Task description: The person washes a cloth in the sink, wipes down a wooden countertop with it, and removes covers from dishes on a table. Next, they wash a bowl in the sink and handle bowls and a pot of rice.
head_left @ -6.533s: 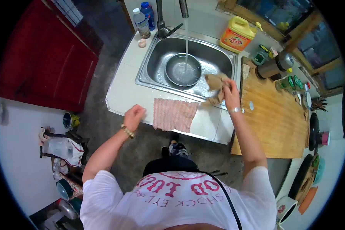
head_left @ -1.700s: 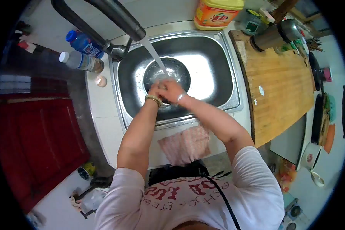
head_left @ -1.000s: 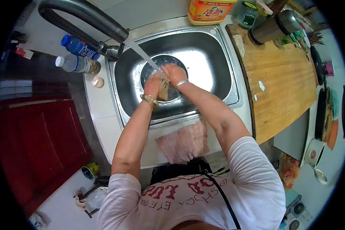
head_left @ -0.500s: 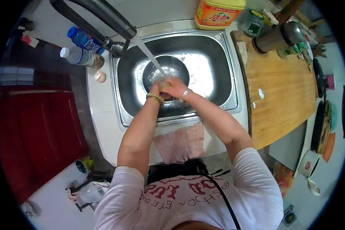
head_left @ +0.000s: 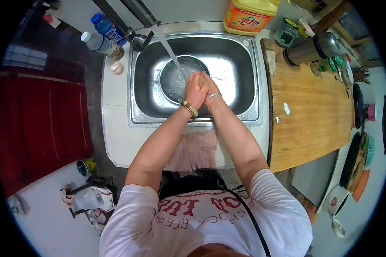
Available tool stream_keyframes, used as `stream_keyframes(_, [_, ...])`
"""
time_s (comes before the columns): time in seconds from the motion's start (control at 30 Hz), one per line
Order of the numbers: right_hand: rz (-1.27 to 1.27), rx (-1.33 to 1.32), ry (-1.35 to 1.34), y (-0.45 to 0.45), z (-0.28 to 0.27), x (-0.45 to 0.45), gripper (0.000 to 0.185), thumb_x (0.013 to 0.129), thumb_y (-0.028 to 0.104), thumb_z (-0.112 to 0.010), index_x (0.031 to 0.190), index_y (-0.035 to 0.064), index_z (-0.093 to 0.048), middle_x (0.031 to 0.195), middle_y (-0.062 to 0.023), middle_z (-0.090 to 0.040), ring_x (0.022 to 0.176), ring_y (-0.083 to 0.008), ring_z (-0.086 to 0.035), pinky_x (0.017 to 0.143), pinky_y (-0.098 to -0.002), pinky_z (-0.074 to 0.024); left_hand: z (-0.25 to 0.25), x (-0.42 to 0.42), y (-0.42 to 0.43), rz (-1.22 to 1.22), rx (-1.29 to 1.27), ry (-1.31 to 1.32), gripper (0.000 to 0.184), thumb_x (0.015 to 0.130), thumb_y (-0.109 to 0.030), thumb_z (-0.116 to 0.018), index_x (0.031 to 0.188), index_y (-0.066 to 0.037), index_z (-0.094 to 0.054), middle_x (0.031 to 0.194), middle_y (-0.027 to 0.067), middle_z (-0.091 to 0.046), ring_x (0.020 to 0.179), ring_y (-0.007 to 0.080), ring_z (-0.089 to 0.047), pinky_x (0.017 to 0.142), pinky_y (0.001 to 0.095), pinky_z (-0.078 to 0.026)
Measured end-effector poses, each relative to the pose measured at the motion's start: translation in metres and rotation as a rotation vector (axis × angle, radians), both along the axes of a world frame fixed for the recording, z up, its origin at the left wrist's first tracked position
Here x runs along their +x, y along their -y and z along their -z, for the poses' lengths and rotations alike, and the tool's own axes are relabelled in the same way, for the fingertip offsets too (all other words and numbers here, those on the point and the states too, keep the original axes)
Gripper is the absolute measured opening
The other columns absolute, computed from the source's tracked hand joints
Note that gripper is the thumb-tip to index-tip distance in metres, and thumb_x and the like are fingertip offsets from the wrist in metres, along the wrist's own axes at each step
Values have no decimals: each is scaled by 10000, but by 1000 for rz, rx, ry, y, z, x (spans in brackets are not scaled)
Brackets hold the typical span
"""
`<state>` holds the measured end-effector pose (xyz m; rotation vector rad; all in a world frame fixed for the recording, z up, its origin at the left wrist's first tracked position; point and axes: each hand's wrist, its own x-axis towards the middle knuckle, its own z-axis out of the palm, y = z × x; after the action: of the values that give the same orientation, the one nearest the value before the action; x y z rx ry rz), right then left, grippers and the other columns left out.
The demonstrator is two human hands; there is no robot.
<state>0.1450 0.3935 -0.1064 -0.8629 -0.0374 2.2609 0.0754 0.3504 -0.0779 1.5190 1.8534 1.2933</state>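
Note:
My left hand [head_left: 196,91], with a beaded bracelet at the wrist, is closed against my right hand [head_left: 211,88], which has a silver bangle. The two are cupped together over the right side of a round metal bowl [head_left: 170,85] in the steel sink [head_left: 240,85]. A trace of something pale brownish shows between the fingers, too hidden to name. Just left of the hands, a stream of water [head_left: 169,50] runs from the dark faucet [head_left: 140,13] into the bowl, where water splashes.
Two bottles [head_left: 109,31] and an eggshell-like piece [head_left: 117,67] stand left of the sink. Behind it is a yellow jug [head_left: 249,19]. To the right, a wooden board [head_left: 313,120] bears a steel thermos [head_left: 309,49] and white scraps. A pink cloth [head_left: 195,150] hangs over the front edge.
Both hands have moved right and slightly up, out of the water stream, and turned to press together. The camera view has shifted a little.

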Motion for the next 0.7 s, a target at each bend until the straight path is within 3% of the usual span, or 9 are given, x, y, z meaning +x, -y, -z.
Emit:
stream_keyframes(0.17, [-56, 12, -167, -8, 14, -19, 343, 919, 370, -455, 959, 53, -578, 917, -109, -614, 839, -234, -594, 765, -348, -485, -9, -9, -9, -43, -2, -234, 236, 812, -225, -542, 854, 7, -539, 916, 183, -543, 876, 365, -496, 781, 442, -387])
stream_keyframes(0.23, [68, 80, 96, -6, 28, -31, 363, 924, 377, -424, 957, 50, -578, 908, -104, -611, 834, -231, -592, 755, -349, -479, -21, -15, -10, 35, -38, -362, 208, 823, -212, -523, 834, -4, -537, 868, 167, -544, 843, 360, -499, 750, 450, -389])
stream_keyframes(0.37, [53, 124, -26, 5, 57, -39, 334, 916, 344, -430, 960, 48, -578, 902, -99, -611, 820, -228, -588, 748, -358, -476, -8, -24, -4, 163, -29, -709, 171, 859, -158, -438, 807, -30, -538, 776, 144, -553, 782, 349, -511, 701, 446, -402])
stream_keyframes(0.43, [-20, 72, 38, 21, 33, -32, 295, 905, 310, -443, 960, 54, -579, 900, -94, -614, 816, -223, -592, 735, -361, -479, 0, -30, 2, 178, 3, -656, 217, 877, -161, -378, 806, -18, -526, 794, 179, -564, 772, 362, -524, 694, 458, -414])
stream_keyframes(0.5, [-28, -30, 108, 33, 15, -35, 291, 898, 306, -454, 951, 49, -580, 904, -100, -616, 821, -215, -599, 705, -349, -484, 10, -35, 8, 139, -264, -490, 271, 892, -212, -353, 830, -13, -526, 782, 208, -571, 762, 385, -544, 700, 477, -417])
stream_keyframes(0.57, [-291, 236, 369, 43, 0, -27, 320, 891, 329, -460, 953, 38, -576, 907, -102, -621, 834, -212, -604, 687, -340, -485, 15, -48, 9, 157, -545, -527, 312, 900, -257, -343, 854, -14, -534, 794, 225, -588, 773, 395, -571, 696, 500, -422])
stream_keyframes(0.63, [-253, 123, 534, 46, -36, -20, 363, 893, 337, -443, 965, 18, -600, 897, -93, -624, 834, -200, -600, 677, -335, -484, 31, -73, 21, -91, -647, -11, 465, 922, -320, -325, 811, 15, -628, 829, 232, -630, 819, 402, -590, 723, 477, -440])
stream_keyframes(0.67, [-218, 121, 558, 41, -35, -16, 363, 893, 337, -443, 965, 18, -600, 897, -93, -624, 834, -200, -600, 677, -335, -484, 39, -86, 31, -105, -569, -34, 546, 932, -410, -309, 829, 20, -629, 825, 231, -630, 809, 377, -601, 706, 466, -435])
stream_keyframes(0.7, [-286, 201, 619, 34, -29, -14, 348, 885, 336, -474, 1003, 32, -596, 927, -101, -626, 827, -226, -609, 693, -348, -489, 70, -112, 36, -29, -566, -324, 593, 935, -456, -284, 867, 27, -622, 840, 219, -632, 788, 340, -609, 711, 453, -436])
